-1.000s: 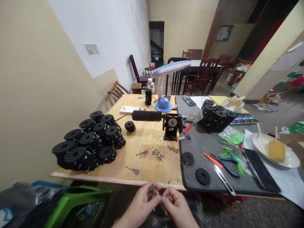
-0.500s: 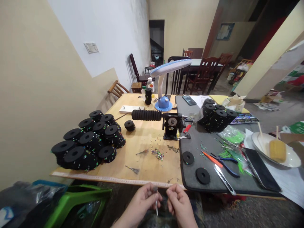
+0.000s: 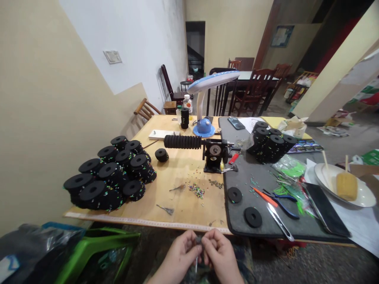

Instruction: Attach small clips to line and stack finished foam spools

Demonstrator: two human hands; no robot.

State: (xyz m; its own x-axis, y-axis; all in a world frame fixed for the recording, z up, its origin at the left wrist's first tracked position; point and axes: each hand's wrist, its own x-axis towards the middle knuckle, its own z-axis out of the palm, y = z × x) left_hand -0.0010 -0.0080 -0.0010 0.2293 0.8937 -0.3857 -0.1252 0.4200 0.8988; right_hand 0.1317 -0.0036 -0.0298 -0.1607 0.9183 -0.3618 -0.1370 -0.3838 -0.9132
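We see the person's left hand (image 3: 177,258) and right hand (image 3: 222,256) held close together, just in front of the near edge of the wooden table (image 3: 183,213) and below the hand-cranked winder (image 3: 214,156). Both hands are curled inward, with the fingertips (image 3: 189,236) of each meeting at the centre in a tight pinch around a small grey tuft (image 3: 197,239), from which a thin pale stem (image 3: 196,265) hangs down. The fingers hide most of the tuft, so we cannot tell its exact form. Left of the winder stand stacks of black foam discs (image 3: 108,169); in front of it lie scattered coloured beads (image 3: 197,190). To the right of the winder, a grey mat (image 3: 296,228) carries blue-handled pliers (image 3: 284,207) and steel tweezers (image 3: 280,221). A green plastic stool (image 3: 97,240) stands nearer us, to the left of the hands.
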